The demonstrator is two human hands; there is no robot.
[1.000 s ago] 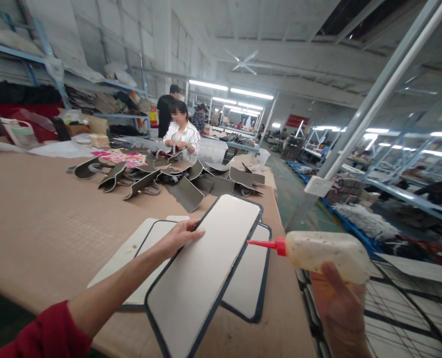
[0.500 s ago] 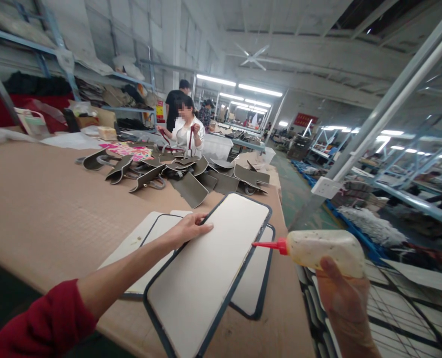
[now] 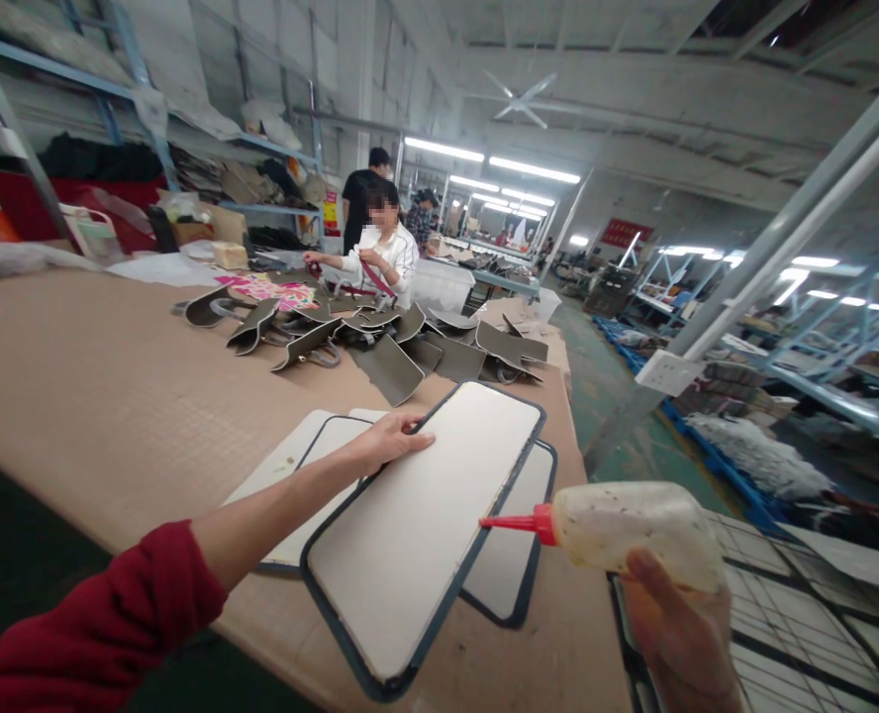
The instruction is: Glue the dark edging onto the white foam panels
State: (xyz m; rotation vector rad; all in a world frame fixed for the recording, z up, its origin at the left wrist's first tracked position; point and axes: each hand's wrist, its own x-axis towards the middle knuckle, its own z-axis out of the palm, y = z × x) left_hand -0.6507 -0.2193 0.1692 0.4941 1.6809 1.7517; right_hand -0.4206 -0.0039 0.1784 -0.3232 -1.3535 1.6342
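My left hand (image 3: 396, 443) grips the upper left edge of a white panel (image 3: 417, 525) with a dark rim, thumb on its face. The panel is tilted above the table. In my right hand (image 3: 677, 619) is a squeeze bottle (image 3: 636, 525) of yellowish liquid, lying nearly level. Its red nozzle (image 3: 518, 523) points left, the tip at the panel's right rim. Beneath the held panel, another dark-rimmed panel (image 3: 510, 569) shows on the right, and more white panels (image 3: 280, 465) lie to the left.
Olive-coloured pieces with grey handles (image 3: 387, 366) are heaped across the brown table (image 3: 113, 396). Behind them a person in white (image 3: 399, 257) handles a dark red strap. A metal post (image 3: 751, 287) slants up at the right, beside racks of panels (image 3: 788, 634).
The nozzle tip has moved down along the panel's right rim, toward me. The person's hands across the table have shifted with the strap. The whole view has shifted slightly.
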